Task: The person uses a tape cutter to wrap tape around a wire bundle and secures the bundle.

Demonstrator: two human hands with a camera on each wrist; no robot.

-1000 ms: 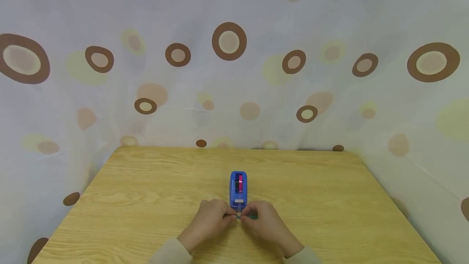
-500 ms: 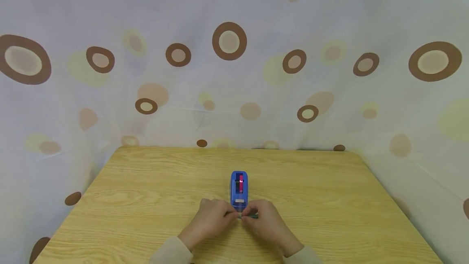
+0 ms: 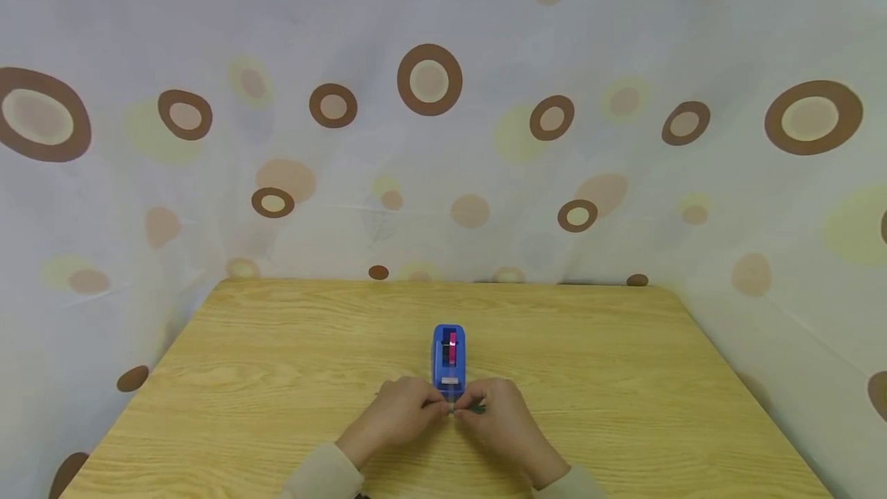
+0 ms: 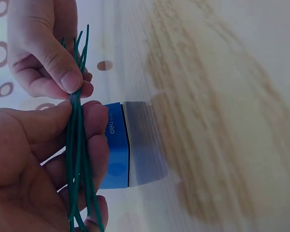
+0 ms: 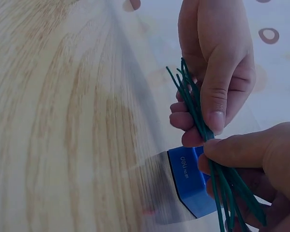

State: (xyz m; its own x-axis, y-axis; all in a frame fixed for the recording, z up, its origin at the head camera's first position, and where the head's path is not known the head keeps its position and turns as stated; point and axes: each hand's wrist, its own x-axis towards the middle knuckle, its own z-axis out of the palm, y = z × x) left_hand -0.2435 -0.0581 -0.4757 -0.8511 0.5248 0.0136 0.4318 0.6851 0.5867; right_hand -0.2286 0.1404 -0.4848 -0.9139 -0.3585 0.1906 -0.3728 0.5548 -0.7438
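Observation:
A bundle of thin green strands (image 4: 78,150), like twist ties, is held between the two hands above the table. My left hand (image 3: 402,413) pinches it at the middle between thumb and fingers; in the left wrist view the strands run along its curled fingers. Close beside it, my right hand (image 3: 500,416) pinches the same bundle, and loose ends stick out past its thumb. A greyish band (image 4: 73,98) shows on the bundle where the fingertips meet. Just beyond the hands stands a blue tape dispenser (image 3: 449,373) with a pink-edged roll (image 3: 453,349) inside.
The wood-grain table (image 3: 312,345) spreads out on both sides of the hands. A pale curtain (image 3: 443,152) with brown rings hangs behind the table and along its left and right sides.
Both hands have stayed almost in place, pinching the bundle. The small pale patch seen between the fingertips a second ago shows less now. The whole head view has shifted slightly.

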